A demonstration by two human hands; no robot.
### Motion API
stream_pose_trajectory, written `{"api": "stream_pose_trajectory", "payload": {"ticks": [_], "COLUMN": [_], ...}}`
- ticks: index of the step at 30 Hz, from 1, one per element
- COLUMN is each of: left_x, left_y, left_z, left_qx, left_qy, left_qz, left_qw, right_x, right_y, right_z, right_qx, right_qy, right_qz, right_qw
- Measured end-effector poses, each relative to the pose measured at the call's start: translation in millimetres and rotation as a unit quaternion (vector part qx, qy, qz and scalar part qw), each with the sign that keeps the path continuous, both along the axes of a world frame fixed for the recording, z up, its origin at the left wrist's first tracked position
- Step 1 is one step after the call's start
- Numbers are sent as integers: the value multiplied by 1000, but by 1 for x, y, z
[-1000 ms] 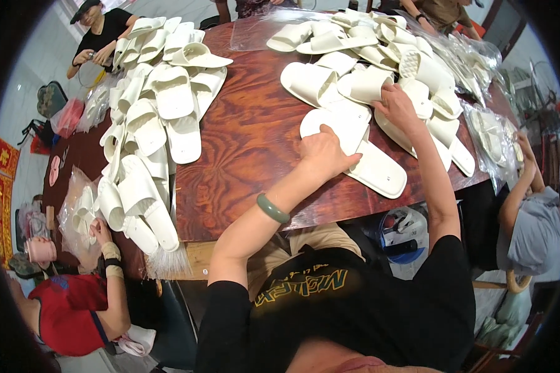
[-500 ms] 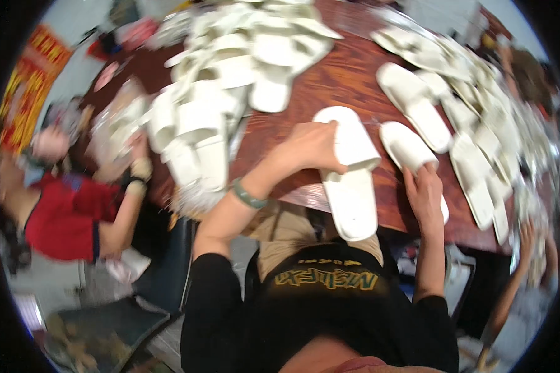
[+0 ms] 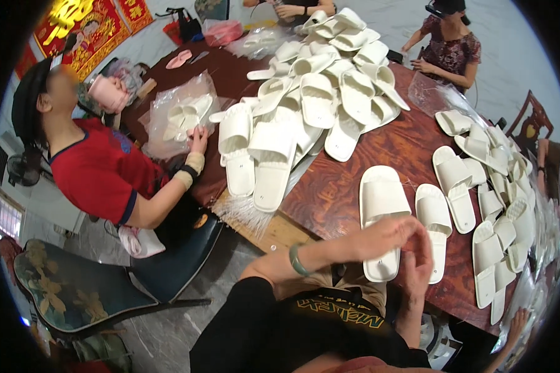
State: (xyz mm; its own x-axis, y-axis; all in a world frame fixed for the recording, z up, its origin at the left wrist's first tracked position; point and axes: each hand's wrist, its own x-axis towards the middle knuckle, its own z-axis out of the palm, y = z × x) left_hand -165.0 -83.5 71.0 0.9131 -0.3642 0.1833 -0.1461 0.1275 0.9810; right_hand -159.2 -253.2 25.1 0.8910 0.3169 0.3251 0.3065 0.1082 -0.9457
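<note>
Left hand (image 3: pixel 389 237) hangs over the left white slipper (image 3: pixel 382 193), fingers bent; we cannot tell whether it grips. Right hand (image 3: pixel 420 258), close by, is equally unclear. The right white slipper (image 3: pixel 433 214) lies just beside on the table (image 3: pixel 330 202); we advise aligning both without crushing

Clock from wearer, 12 dead ahead. Table (image 3: pixel 330 194) in front. Slipper pair (image 3: pixel 382 196) by near edge, 12 to 1; left hand (image 3: pixel 389 238) and right hand (image 3: pixel 419 258) over its near end. Slipper heap (image 3: pixel 317 99) farther in, 11 to 12. Second heap (image 3: pixel 519 216) at 2, plastic wrapping (image 3: pixel 546 221) along its right. Plastic bag (image 3: pixel 158 124) on table, 11, before co-worker (image 3: pixel 115 177) at 10. Chair (image 3: pixel 68 283) at 9.
</note>
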Motion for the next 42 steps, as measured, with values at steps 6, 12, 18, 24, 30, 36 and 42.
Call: {"api": "stream_pose_trajectory", "payload": {"ticks": [6, 12, 18, 24, 30, 36, 42], "left_x": [-5, -3, -4, 26, 120, 153, 145], "left_y": [-15, 1, 3, 37, 86, 84, 81], "left_z": [-4, -12, -47, -30, -46, -85, -90], "left_qx": [-52, 38, 73, 260, 241, 363, 340], "left_qy": [16, 17, 74, 17, -36, -14, -59], "left_qz": [-44, -45, -100, 62, 273, 279, 324], "left_qw": [998, 998, 989, 963, 931, 889, 881], "right_x": [-19, -30, -36, -9, 9, 31, 64], "right_y": [-15, -68, -86, -73, -44, -8, 21], "right_z": [-12, 32, 25, 17, -10, -25, -30], "right_qx": [106, -204, -280, -386, -449, -480, -534], "right_qy": [241, 64, -2, -95, -243, -333, -364], "right_qz": [115, 67, 7, -58, -62, -100, -74], "right_qw": [958, 974, 960, 916, 857, 805, 759]}}
